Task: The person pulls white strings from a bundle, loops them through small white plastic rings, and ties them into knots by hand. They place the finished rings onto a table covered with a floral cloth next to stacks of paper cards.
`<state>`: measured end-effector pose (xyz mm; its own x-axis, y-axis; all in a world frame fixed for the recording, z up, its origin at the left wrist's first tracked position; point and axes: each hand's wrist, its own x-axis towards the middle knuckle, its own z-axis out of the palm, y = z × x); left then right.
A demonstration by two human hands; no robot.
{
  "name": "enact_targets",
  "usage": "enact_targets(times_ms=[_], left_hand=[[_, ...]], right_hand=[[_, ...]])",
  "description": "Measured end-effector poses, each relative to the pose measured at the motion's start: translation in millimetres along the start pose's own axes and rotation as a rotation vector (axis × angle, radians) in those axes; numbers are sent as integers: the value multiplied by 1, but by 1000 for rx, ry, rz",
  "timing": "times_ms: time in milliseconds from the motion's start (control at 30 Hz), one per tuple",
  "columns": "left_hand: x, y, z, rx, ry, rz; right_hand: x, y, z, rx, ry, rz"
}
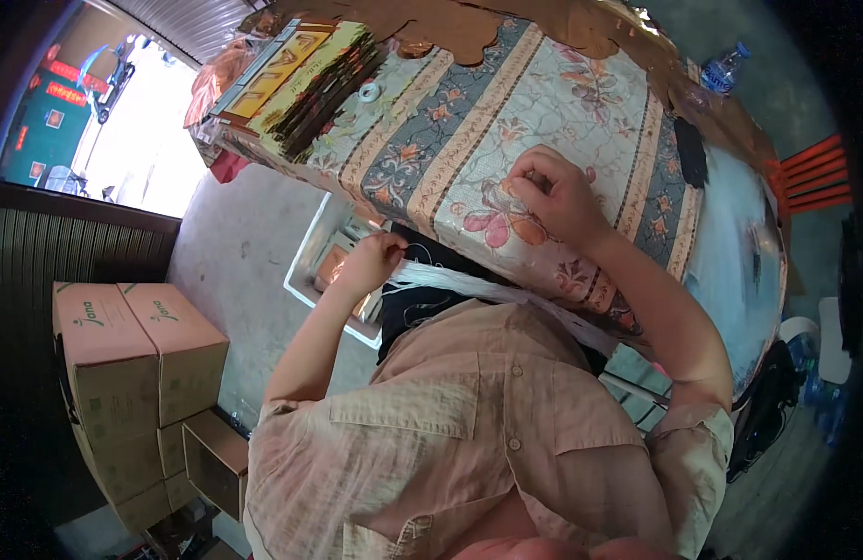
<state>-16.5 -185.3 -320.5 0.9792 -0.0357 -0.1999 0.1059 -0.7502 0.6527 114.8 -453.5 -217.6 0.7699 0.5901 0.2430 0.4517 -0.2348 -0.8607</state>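
Observation:
My left hand (373, 263) is beside my lap, its fingertips pinched together. A thin white thread (420, 246) curves away from those fingertips. Across my lap lies a bundle of white threads (459, 279), over dark cloth. My right hand (557, 198) is curled closed above the near part of the table, over the flowered tablecloth (492, 140). Whatever its fingers may hold is too small or hidden to see.
A stack of printed cards or packs (305, 89) stands at the table's far left, near a small white roll (369, 92). Brown paper (431, 21) covers the far edge. A white bin (305, 266) sits on the floor, left of my lap. Cardboard boxes (119, 373) are piled at left.

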Motion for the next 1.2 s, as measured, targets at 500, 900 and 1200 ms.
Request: enact_targets(times_ms=[500,900,1200], left_hand=[[-24,49,-76,-795,47,72],[-41,210,-183,-1000,194,624],[-97,122,-348,-439,1299,670]], right_hand=[[6,-25,-3,-37,-223,100],[24,-95,92,590,-658,19],[8,-73,58,243,-577,-48]])
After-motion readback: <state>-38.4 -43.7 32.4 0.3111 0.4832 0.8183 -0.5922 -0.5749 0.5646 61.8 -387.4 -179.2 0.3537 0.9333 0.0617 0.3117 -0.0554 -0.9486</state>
